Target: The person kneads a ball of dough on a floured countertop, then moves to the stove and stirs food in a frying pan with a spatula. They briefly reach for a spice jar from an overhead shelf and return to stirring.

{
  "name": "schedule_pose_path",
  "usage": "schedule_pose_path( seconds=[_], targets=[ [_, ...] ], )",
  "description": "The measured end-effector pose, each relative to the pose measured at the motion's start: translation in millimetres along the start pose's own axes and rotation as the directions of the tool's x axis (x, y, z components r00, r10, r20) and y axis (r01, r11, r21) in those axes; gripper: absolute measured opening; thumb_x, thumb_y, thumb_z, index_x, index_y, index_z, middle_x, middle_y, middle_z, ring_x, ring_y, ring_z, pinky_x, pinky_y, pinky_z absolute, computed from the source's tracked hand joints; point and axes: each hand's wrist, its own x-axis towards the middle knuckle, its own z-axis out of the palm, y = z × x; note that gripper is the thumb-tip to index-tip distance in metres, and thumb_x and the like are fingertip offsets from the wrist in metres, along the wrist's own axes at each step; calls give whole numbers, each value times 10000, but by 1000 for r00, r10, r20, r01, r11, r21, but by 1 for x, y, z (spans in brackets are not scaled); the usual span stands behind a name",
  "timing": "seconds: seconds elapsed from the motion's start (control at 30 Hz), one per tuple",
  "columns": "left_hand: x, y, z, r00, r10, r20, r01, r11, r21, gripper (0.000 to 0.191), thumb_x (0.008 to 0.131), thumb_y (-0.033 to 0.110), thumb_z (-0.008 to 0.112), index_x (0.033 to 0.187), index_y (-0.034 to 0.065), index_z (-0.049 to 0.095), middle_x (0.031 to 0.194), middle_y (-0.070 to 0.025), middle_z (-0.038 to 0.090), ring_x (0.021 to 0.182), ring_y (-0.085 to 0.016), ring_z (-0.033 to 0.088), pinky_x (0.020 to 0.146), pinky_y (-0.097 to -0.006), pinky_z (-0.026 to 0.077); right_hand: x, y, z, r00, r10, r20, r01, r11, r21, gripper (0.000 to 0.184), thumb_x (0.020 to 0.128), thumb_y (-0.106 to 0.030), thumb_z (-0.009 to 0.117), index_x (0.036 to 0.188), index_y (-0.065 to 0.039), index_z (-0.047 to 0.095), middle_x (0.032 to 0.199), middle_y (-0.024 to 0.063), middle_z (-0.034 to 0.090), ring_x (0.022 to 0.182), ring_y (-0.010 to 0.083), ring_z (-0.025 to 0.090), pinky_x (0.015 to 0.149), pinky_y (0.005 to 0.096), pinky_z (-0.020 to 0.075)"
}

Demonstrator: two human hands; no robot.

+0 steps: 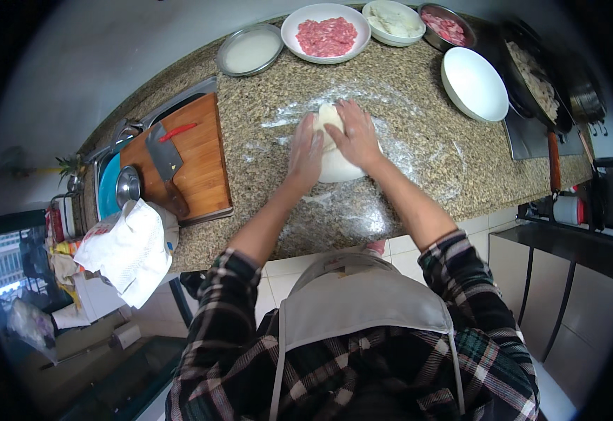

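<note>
A pale lump of dough (340,167) lies on the floured granite countertop (264,194), with its far end drawn into a narrower fold between my hands. Along its left side rests my left hand (306,150), slightly blurred, fingers pointing away from me. From the right, my right hand (358,131) lies over the dough, its thumb across the top and its fingers around the far right side. Both hands grip the dough, and part of it is hidden under them. White flour (401,152) is smeared on the stone around it.
Left, a wooden cutting board (203,173) bears a cleaver (164,155) and a red chili (177,132). Along the back stand a bowl of minced meat (288,37) and other bowls. A white bowl (475,84) sits near a wok (564,118) of food. A white cloth (127,252) overhangs the front edge.
</note>
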Motion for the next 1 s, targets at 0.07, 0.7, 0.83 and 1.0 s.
schedule_pose_path(
  seconds=[0.07, 0.7, 0.83, 1.0],
  targets=[
    [20, -18, 12, 997, 71, -28, -59, 952, 299, 418, 1016, 227, 404, 1375, 20, 459, 1384, -217, 480, 1319, -348, 427, 1094, -456, 290, 22, 13, 7, 997, 50, 54, -51, 998, 22, 474, 909, -410, 587, 1175, -17, 608, 1283, 214, 564, 1224, 377, 503, 1024, 480, 395],
    [-69, 78, 17, 964, 12, 267, 87, 931, -354, 397, 1004, 235, 459, 1300, -16, 543, 1302, -177, 581, 1195, -305, 561, 1002, -379, 442, -112, -17, -75, 982, -180, -57, 182, 983, 29, 598, 943, -306, 533, 1396, 55, 383, 1364, 234, 487, 1214, 413, 483, 1069, 493, 325],
    [-58, 121, 29, 978, 171, 124, -156, 980, -123, 353, 938, 126, 508, 1253, -22, 566, 1254, -216, 588, 1148, -382, 573, 974, -417, 458, -102, -6, -80, 982, -128, -138, 175, 887, 428, 638, 990, -385, 403, 1422, 77, 316, 1352, 262, 482, 1232, 430, 466, 1067, 488, 328],
    [-42, 130, 56, 959, 282, 18, -283, 958, 45, 311, 886, 162, 558, 1143, -13, 578, 1135, -202, 608, 1109, -380, 568, 962, -458, 444, -95, 16, -77, 982, -82, -169, 154, 867, 474, 574, 998, -357, 353, 1394, 58, 375, 1350, 243, 491, 1248, 420, 462, 1073, 468, 333]
  ],
)
